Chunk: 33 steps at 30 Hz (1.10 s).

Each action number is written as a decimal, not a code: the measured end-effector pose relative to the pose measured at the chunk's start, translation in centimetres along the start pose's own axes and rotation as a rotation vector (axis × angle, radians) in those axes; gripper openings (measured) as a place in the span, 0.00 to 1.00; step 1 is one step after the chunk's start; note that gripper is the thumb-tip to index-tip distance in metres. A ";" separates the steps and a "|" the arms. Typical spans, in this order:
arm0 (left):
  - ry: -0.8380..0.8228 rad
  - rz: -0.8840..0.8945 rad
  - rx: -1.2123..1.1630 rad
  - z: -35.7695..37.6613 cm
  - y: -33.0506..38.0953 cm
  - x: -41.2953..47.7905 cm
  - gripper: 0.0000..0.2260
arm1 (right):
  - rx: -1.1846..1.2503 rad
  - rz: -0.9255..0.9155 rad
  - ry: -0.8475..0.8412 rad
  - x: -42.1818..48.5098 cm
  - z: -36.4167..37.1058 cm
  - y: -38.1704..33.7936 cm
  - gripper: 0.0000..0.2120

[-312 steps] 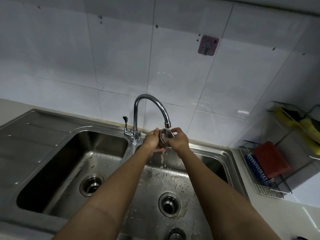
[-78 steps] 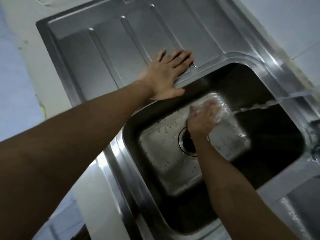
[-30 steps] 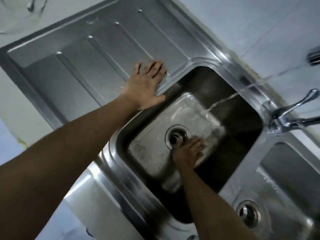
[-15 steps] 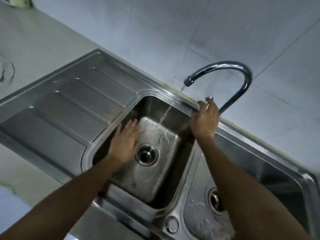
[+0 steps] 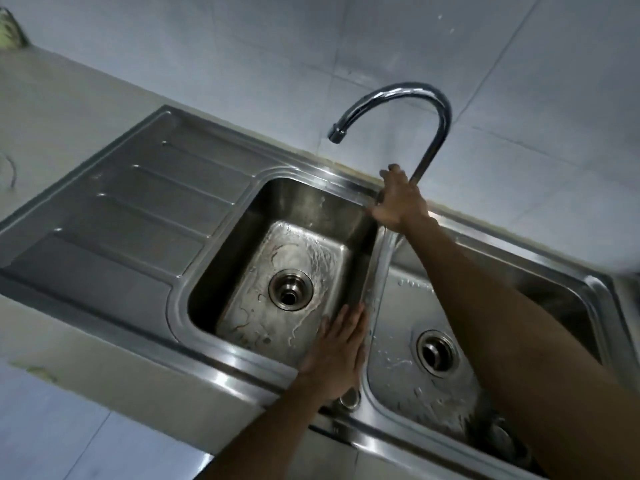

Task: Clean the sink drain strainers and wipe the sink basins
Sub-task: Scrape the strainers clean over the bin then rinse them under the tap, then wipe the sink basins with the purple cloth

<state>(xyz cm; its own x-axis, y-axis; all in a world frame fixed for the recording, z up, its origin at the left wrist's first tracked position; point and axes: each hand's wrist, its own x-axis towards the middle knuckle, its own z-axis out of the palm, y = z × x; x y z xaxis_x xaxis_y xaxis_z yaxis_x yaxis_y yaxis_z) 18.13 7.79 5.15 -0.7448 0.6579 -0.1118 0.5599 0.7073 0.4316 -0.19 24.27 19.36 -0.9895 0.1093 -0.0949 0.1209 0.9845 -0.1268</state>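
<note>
At the left basin, the left hand lies flat against the inner side next to the dividing wall. Its fingers are straight and together and grasp nothing. No cloth or sponge is visible under it. The right hand is at the foot of the tap and covers the handle; whether it grips the handle cannot be told. No water leaves the spout.

A water film lies on the basin floor around the left drain, and dark specks sit on the floor toward the front. The right basin is wet, and the right drain lies just beside the right forearm. Whether a strainer sits in either drain cannot be told from this angle.

Assessment: the step in hand appears to be wiping the left basin by bare hand.

Recommendations:
- Hold the palm flat and sweep from the walls down toward the drain, so loosened matter goes to the opening and not into the corners.
- Work the front area where the specks lie.
- Work the curved join between wall and floor, which a flat palm tends to skip.
- Give a brief rinse to carry the residue off. The spout points toward this basin, so it should need no swinging.
- Wet steel is slippery: use moderate pressure and hold the wrist clear of the rim.
</note>
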 end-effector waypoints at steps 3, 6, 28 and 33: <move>-0.029 -0.004 0.023 0.1 0.0 0.1 0.26 | 0.082 -0.011 -0.037 -0.5 -0.6 0.6 0.40; -0.045 -0.011 0.030 -0.1 -0.1 0.0 0.27 | 0.464 0.082 -0.070 -1.7 -0.5 0.7 0.35; 0.325 0.154 -0.005 5.3 13.4 -0.7 0.19 | 0.542 0.431 -0.102 -36.6 8.7 23.7 0.12; 0.235 0.273 0.007 9.4 21.5 -2.1 0.17 | 0.202 0.816 0.333 -42.8 5.9 35.1 0.15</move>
<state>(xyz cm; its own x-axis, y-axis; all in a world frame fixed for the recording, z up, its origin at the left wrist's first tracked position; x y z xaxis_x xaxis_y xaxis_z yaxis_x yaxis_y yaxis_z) 35.12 24.06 6.29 -0.6301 0.7460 0.2155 0.7516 0.5161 0.4109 46.84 53.39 13.15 -0.5576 0.8283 0.0551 0.7761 0.5438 -0.3194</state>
